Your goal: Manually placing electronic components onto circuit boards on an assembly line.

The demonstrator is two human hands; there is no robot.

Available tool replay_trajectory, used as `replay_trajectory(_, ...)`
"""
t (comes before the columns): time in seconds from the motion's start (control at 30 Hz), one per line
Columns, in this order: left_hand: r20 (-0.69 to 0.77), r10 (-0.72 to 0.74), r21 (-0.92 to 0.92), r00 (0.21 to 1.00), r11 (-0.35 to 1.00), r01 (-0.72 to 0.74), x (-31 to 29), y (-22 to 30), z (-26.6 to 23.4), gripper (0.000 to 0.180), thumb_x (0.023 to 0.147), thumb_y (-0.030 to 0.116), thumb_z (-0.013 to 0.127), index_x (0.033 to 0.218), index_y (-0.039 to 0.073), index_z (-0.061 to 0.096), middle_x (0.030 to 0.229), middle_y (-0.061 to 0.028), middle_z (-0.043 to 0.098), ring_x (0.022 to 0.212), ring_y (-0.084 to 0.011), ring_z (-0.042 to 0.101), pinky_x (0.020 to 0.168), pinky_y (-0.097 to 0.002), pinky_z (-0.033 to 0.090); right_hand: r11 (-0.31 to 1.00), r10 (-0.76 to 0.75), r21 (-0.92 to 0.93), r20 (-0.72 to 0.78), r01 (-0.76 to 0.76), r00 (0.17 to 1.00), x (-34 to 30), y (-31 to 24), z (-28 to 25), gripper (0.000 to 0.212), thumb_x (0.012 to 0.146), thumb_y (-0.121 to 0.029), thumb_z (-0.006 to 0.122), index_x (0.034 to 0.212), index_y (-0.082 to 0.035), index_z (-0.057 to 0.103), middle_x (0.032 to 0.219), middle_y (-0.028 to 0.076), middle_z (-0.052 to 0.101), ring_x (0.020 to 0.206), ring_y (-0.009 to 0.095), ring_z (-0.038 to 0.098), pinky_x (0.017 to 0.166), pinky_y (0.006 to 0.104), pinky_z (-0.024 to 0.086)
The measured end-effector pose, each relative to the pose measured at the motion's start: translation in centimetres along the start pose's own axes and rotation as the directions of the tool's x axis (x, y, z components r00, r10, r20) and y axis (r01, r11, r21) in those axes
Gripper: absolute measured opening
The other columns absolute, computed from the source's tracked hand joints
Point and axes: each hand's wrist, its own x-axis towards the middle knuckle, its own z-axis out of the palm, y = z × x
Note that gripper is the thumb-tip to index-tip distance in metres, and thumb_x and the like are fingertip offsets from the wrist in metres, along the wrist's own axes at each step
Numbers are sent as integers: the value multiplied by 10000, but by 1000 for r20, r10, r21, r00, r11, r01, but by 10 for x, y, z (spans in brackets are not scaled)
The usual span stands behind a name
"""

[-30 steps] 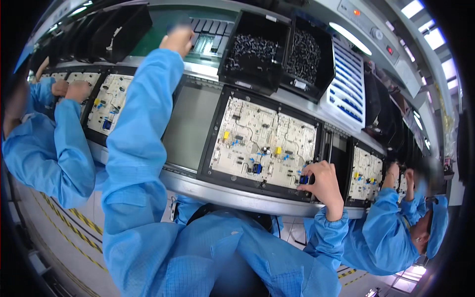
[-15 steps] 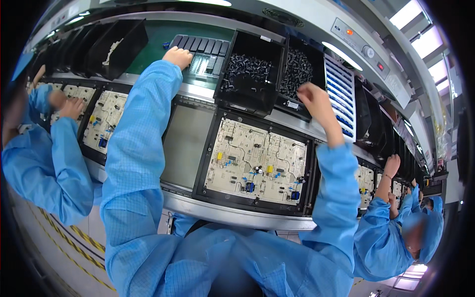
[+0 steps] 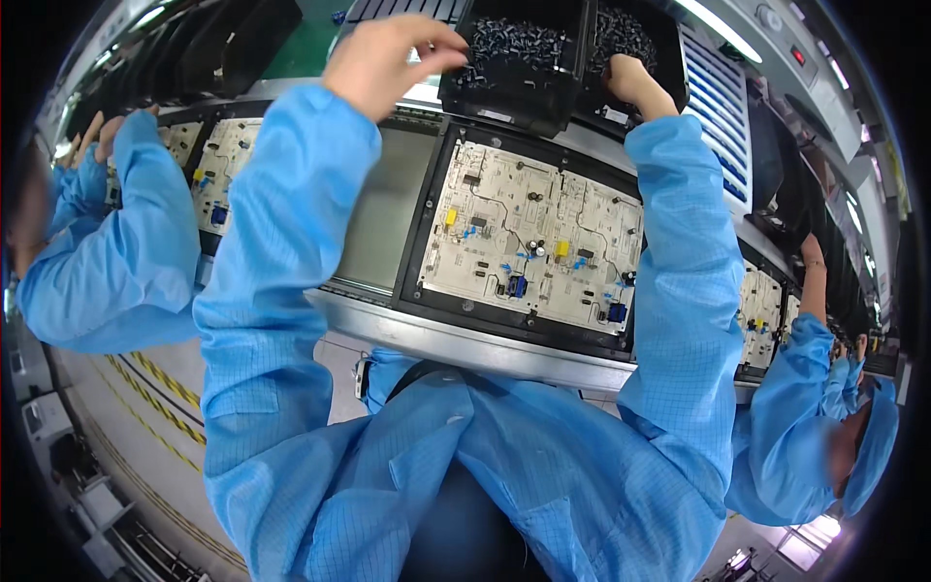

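My left hand (image 3: pixel 388 66) is raised at the left side of a black bin (image 3: pixel 504 100) that holds many small dark cylindrical components (image 3: pixel 519 41). Thumb and forefinger are apart, and nothing shows between them. At the right, my right hand (image 3: pixel 637 85) reaches into a second black bin (image 3: pixel 667 66) of similar small parts (image 3: pixel 624 31). Its fingers are curled closed over the bin's front part; whatever they pinch is hidden. Below both bins lies a pale circuit board panel (image 3: pixel 504 276) in a black frame (image 3: pixel 409 291), fitted with yellow, blue and black components.
A metal rail (image 3: pixel 465 337) runs along the near edge. Left of the framed board is a grey plate (image 3: pixel 373 233). A white rack with blue strips (image 3: pixel 718 107) stands right of the bins. Co-workers in blue sleeves (image 3: pixel 155 223) work on both sides.
My left hand has moved right from the grey tray to the left bin, its fingers now apart. My right hand's fingers have closed at the right bin. The whole view has shifted.
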Motion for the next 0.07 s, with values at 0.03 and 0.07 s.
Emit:
replay_trajectory(0.03,70,28,-42,997,999,-25,-4,14,1,173,757,181,648,889,70,638,773,-60,612,695,-164,570,664,-276,460,996,-32,-84,-39,28,999,-4,-4,3,121,682,-110,614,769,-32,645,794,164,640,790,272,626,657,355,496)
replay_trajectory(0.07,69,36,-36,997,999,-34,-2,18,0,173,757,181,648,889,70,638,773,-60,612,695,-164,570,664,-276,460,984,-67,-172,-80,52,995,-8,-6,5,139,678,-118,629,800,-59,662,805,154,645,844,280,623,672,367,503)
